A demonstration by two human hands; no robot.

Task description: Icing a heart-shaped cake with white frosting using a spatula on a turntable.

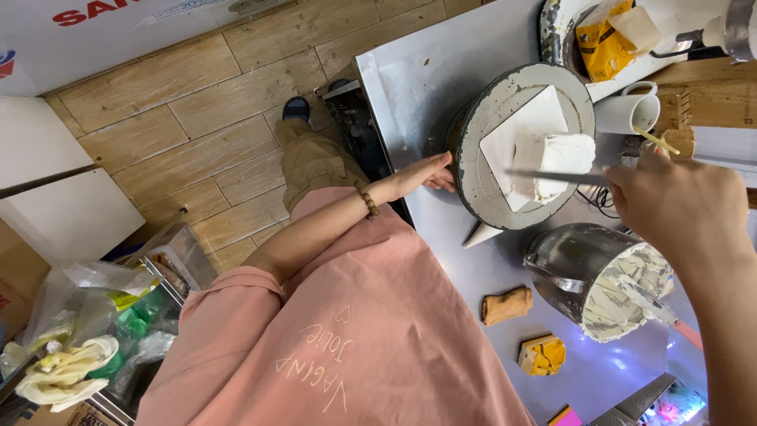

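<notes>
Head view: the person stands at the left edge of a steel desk [441, 79]. On it sits a round turntable [481, 189], smeared with white cream around its rim, carrying a square white board [512, 134] with a small white cake [556, 162] on top.

The left hand [426, 172] rests at the turntable's left rim, fingers pressed together and laid against its edge, holding nothing. The right hand [682, 205] is closed around the handle of a long palette knife [556, 177], whose blade lies flat across the cake's side.

The cake already looks covered in white cream on the faces that show; its surface is uneven, so by my judgement the coating is on and the smoothing is under way, not finished. The far side cannot be seen.

Toward the desk's near edge a metal bowl [568, 268] lies tilted, with cream and a spatula [654, 304] inside, so plenty of cream remains. Beside it lie a folded brown cloth [506, 305] and a yellow sponge [542, 355]. A white mug [631, 110] stands just beyond the turntable.
</notes>
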